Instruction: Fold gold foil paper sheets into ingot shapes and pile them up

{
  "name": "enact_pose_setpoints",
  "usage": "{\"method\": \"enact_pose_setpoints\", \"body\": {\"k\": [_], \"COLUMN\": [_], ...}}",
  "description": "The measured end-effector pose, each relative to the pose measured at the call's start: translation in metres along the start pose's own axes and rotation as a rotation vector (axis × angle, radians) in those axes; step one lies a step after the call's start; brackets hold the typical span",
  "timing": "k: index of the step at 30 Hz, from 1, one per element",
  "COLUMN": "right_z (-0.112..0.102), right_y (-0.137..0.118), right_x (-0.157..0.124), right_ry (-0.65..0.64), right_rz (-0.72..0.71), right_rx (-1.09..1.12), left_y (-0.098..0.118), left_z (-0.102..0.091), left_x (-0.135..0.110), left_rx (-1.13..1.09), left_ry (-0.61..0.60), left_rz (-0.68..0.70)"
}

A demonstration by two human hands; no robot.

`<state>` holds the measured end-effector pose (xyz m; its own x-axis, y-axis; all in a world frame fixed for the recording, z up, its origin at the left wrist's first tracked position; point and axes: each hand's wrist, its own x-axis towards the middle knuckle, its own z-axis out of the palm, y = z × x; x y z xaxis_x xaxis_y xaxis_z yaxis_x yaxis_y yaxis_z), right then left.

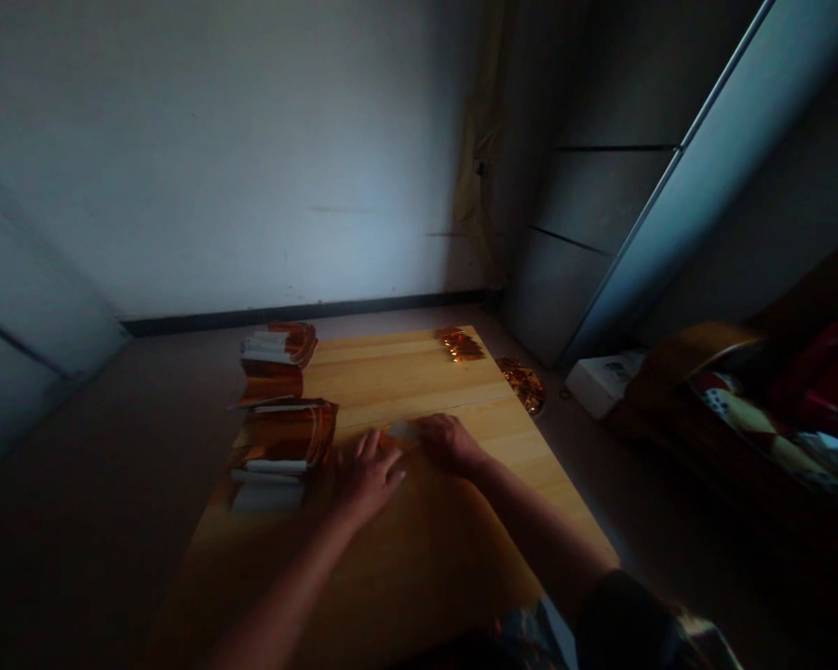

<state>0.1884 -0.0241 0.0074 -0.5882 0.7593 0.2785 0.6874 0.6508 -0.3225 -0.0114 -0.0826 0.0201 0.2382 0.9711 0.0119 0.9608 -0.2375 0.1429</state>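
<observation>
Both hands (pixel 370 479) (pixel 451 444) half-hide a pale strip (pixel 403 431) — perhaps paper.

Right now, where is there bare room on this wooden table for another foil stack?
Bare table lies between the orange foil stacks and the small foil pile at the far edge, and below the left hand and right hand. The left edge is crowded.

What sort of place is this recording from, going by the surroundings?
Probably a bedroom in a home: patterned bedding on a wooden bed frame, a tall panelled wardrobe, and a plain wooden table.
</observation>
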Motion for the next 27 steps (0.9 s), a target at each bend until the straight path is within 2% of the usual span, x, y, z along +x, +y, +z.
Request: {"method": "enact_pose_setpoints", "body": {"k": [3,6,10,14,18,23,27], "right_z": [0.001,0.005,0.013,0.017,0.011,0.005,0.006], "right_y": [-0.018,-0.035,-0.056,-0.067,-0.047,-0.011,-0.005], "right_x": [-0.012,-0.019,-0.027,-0.034,-0.033,-0.023,-0.019], "right_ry": [0.012,-0.008,-0.018,-0.026,-0.033,0.001,-0.031], "right_rz": [0.018,0.089,0.169,0.133,0.037,-0.03,-0.06], "right_rx": [-0.029,-0.065,-0.106,-0.101,-0.005,0.108,0.123], "left_y": [-0.01,-0.008,-0.006,-0.018,-0.032,-0.035,-0.032], "left_z": [-0.008,-0.011,0.0,0.01,0.008,0.003,0.002], "left_x": [0.008,0.014,0.019,0.022,0.025,0.025,0.024], "left_rx": [-0.062,-0.113,-0.154,-0.173,-0.177,-0.177,-0.188], "left_ry": [0.036,0.08,0.157,0.143,0.062,0.036,0.021], "left_rz": [0.074,0.064,0.04,0.094,0.243,0.267,0.256]}}
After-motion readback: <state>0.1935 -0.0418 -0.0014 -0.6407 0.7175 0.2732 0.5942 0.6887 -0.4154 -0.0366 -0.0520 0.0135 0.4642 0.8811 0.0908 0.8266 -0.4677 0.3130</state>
